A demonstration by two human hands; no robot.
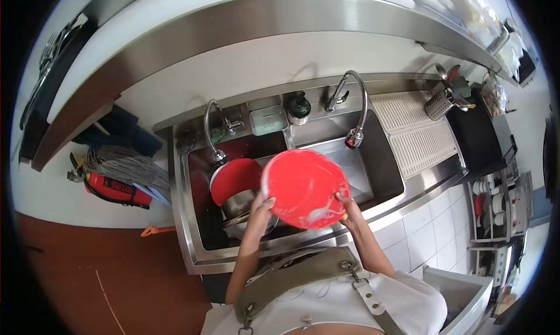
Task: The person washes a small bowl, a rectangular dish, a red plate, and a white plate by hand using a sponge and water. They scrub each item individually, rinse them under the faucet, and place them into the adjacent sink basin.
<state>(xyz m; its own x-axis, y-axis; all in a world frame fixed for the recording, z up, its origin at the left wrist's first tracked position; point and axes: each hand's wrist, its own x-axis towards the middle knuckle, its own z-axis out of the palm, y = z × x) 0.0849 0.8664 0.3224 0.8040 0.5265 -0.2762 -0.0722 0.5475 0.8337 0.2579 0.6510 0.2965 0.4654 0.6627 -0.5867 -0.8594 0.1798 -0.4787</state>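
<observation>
A round red plate (306,186), streaked with white suds, is held up in front of me over the divider between the two sink basins. My left hand (261,212) grips its lower left edge, the thumb on the face. At the lower right edge, my right hand (350,211) has its thumb on top and the other fingers mostly hidden below. A small yellow bit shows beside that hand; I cannot make out what it is. Another red piece of dishware (236,180) sits in the left basin, above metal dishes (239,205) partly covered by my left hand.
Two gooseneck faucets, a left one (209,125) and a right one (363,99), rise behind the basins. Between them stand a tray (268,121) and a dark bottle (298,109). Ribbed drainboards (423,148) and a utensil holder (438,103) are at right. A steel shelf (262,21) hangs overhead.
</observation>
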